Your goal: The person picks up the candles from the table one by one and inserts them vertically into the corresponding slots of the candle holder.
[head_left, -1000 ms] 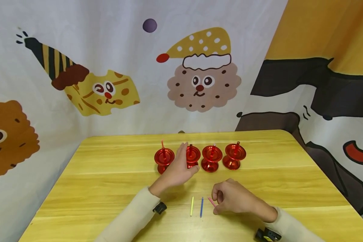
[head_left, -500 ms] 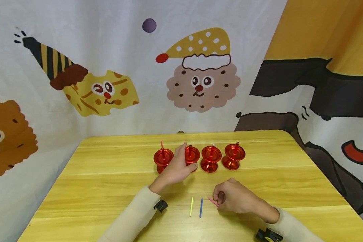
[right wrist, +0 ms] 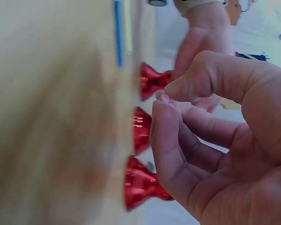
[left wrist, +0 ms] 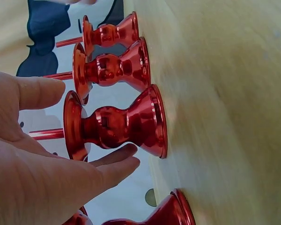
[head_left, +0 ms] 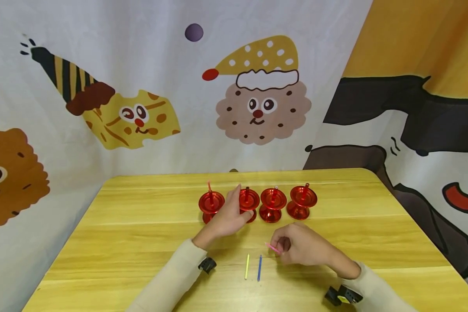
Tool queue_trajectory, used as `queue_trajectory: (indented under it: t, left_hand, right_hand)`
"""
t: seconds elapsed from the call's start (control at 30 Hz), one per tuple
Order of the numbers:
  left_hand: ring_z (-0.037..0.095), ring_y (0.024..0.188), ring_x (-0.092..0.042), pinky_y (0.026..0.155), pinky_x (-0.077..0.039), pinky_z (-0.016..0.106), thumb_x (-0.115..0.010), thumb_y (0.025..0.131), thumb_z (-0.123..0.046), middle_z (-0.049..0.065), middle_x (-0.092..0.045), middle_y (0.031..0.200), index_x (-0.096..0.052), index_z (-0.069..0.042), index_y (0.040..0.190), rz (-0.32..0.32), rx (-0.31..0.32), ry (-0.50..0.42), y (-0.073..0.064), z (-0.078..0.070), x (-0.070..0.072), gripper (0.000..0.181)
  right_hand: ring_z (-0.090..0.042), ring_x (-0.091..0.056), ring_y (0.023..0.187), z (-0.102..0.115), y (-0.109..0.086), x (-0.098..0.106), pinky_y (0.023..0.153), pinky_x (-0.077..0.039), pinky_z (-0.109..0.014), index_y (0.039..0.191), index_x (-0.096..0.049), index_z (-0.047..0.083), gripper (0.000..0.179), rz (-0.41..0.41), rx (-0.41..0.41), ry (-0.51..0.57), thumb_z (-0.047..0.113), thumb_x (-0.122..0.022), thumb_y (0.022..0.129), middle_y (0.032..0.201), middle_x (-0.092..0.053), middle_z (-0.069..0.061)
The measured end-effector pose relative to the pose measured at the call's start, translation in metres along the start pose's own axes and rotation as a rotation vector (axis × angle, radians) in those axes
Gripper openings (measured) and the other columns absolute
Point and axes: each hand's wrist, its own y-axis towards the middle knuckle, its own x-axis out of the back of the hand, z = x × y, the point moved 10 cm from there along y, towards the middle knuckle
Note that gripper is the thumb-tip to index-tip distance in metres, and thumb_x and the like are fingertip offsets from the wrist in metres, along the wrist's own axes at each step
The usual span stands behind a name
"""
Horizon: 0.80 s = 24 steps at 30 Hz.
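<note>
Wooden table [head_left: 140, 236], right hand [head_left: 302, 246] pinching half-hidden pink candle [head_left: 272, 248], left hand [head_left: 227, 217] spread, partly obscuring candleholder [head_left: 251, 199]

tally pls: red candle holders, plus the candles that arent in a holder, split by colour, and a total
Red candle holders: 4
Yellow candle: 1
Blue candle: 1
Pink candle: 1
Total: 7
</note>
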Motion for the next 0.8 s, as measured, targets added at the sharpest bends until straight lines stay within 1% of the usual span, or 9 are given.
queue_trajectory:
  t: [0.07, 0.17, 0.23, 0.37, 0.53, 0.67, 0.8]
  left_hand:
    - [0.047, 0.154, -0.039, 0.123, -0.036, 0.062, -0.063, 0.109, -0.020, 0.033, -0.021, 0.173, -0.011, 0.007, 0.173, 0.012, 0.001, -0.005, 0.000, 0.001, -0.001, 0.087]
    - [0.045, 0.157, -0.035, 0.126, -0.032, 0.060, -0.062, 0.110, -0.020, 0.032, -0.018, 0.175, -0.008, 0.006, 0.173, 0.027, 0.021, -0.015, 0.000, 0.001, -0.002, 0.087]
    - [0.044, 0.158, -0.032, 0.127, -0.030, 0.059, -0.062, 0.111, -0.020, 0.032, -0.017, 0.176, -0.008, 0.006, 0.173, 0.029, 0.029, -0.023, 0.001, 0.001, -0.002, 0.087]
    - [0.043, 0.160, -0.030, 0.127, -0.030, 0.058, -0.062, 0.112, -0.021, 0.031, -0.016, 0.177, -0.008, 0.005, 0.174, 0.020, 0.040, -0.023, 0.001, 0.003, -0.002, 0.086]
    - [0.044, 0.160, -0.029, 0.127, -0.030, 0.059, -0.063, 0.111, -0.018, 0.031, -0.017, 0.177, -0.008, 0.001, 0.175, 0.012, 0.042, -0.057, 0.001, 0.002, -0.001, 0.087]
    - [0.044, 0.159, -0.031, 0.126, -0.032, 0.059, -0.064, 0.110, -0.016, 0.031, -0.020, 0.176, -0.007, -0.002, 0.176, 0.013, 0.039, -0.090, 0.001, 0.003, -0.002, 0.088]
    - [0.045, 0.159, -0.032, 0.126, -0.031, 0.060, -0.064, 0.110, -0.015, 0.033, -0.020, 0.175, -0.005, -0.001, 0.176, 0.019, 0.032, -0.112, 0.001, 0.002, -0.003, 0.089]
  right_hand:
    - [-0.001, -0.059, 0.070, 0.009, 0.003, 0.008, 0.064, -0.054, -0.025, 0.087, -0.074, 0.015, 0.032, -0.020, 0.040, -0.002, -0.013, -0.078, 0.073, 0.077, -0.062, 0.016]
    - [-0.002, -0.061, 0.070, 0.023, 0.009, 0.022, 0.063, -0.056, -0.026, 0.087, -0.071, 0.015, 0.034, -0.068, 0.105, -0.016, -0.016, -0.075, 0.072, 0.078, -0.063, 0.013]
    - [-0.003, -0.062, 0.070, 0.029, 0.013, 0.032, 0.063, -0.057, -0.027, 0.087, -0.070, 0.015, 0.034, -0.101, 0.125, -0.023, -0.016, -0.074, 0.073, 0.079, -0.063, 0.012]
    - [-0.007, -0.064, 0.071, 0.031, 0.026, 0.048, 0.065, -0.057, -0.028, 0.087, -0.069, 0.016, 0.032, -0.145, 0.107, -0.019, -0.014, -0.073, 0.076, 0.079, -0.063, 0.011]
    - [-0.012, -0.063, 0.072, 0.028, 0.044, 0.062, 0.066, -0.055, -0.028, 0.087, -0.067, 0.016, 0.027, -0.191, 0.054, 0.009, -0.010, -0.074, 0.082, 0.079, -0.064, 0.008]
    - [-0.015, -0.066, 0.075, 0.029, 0.056, 0.070, 0.067, -0.057, -0.029, 0.088, -0.069, 0.012, 0.021, -0.240, 0.026, 0.040, -0.007, -0.077, 0.087, 0.081, -0.067, 0.005]
    - [-0.016, -0.070, 0.079, 0.033, 0.066, 0.077, 0.072, -0.059, -0.030, 0.090, -0.073, 0.010, 0.013, -0.287, 0.022, 0.035, -0.003, -0.076, 0.090, 0.084, -0.071, 0.004]
